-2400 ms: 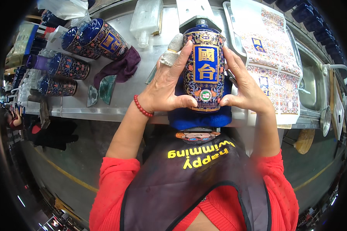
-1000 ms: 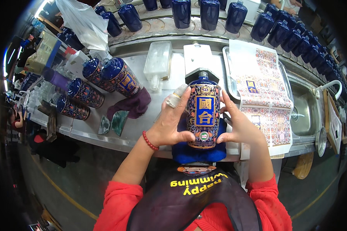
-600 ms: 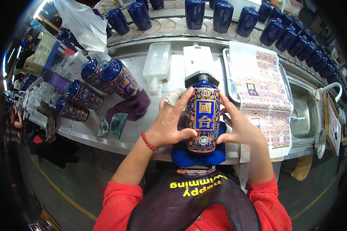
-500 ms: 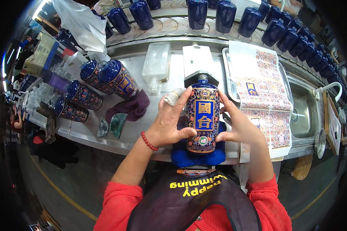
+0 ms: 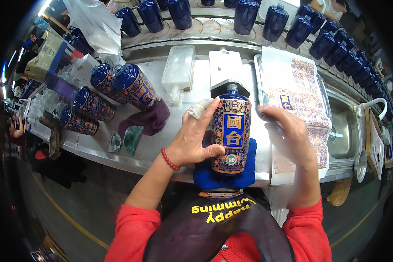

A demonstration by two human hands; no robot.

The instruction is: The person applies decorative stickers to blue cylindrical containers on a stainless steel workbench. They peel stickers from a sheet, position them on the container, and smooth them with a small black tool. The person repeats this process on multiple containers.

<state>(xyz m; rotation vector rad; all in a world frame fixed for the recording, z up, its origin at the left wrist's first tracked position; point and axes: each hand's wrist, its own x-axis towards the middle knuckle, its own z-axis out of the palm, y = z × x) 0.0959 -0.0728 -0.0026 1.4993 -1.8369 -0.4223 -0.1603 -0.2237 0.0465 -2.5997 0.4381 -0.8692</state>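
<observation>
A dark blue bottle (image 5: pixel 232 126) with a floral wrap label and a blue-and-gold centre panel leans back on a blue cloth (image 5: pixel 245 174), its neck against a dark notched rest (image 5: pixel 218 86). Along the bottle's left side, my left hand (image 5: pixel 195 139) grips it, thumb on the front. That hand has a pale wrap (image 5: pixel 198 110) on a finger and a red bead bracelet on its wrist. My right hand (image 5: pixel 288 131) is off the bottle, above the printed label sheets (image 5: pixel 302 102). Motion smears its fingers, so I cannot see whether they hold anything.
Labelled bottles (image 5: pixel 137 89) stand at left near a purple cloth (image 5: pixel 150 120) and green stone-like pieces (image 5: pixel 132 140). A clear empty bottle (image 5: pixel 179 70) lies behind. Plain blue bottles (image 5: pixel 275 24) line a conveyor (image 5: pixel 209 30) along the back. A sink (image 5: pixel 343 144) is at right.
My right hand has let go of the bottle's right side and moved right, over the label sheets. My left hand stays on the bottle. Bottles on the conveyor have shifted right.
</observation>
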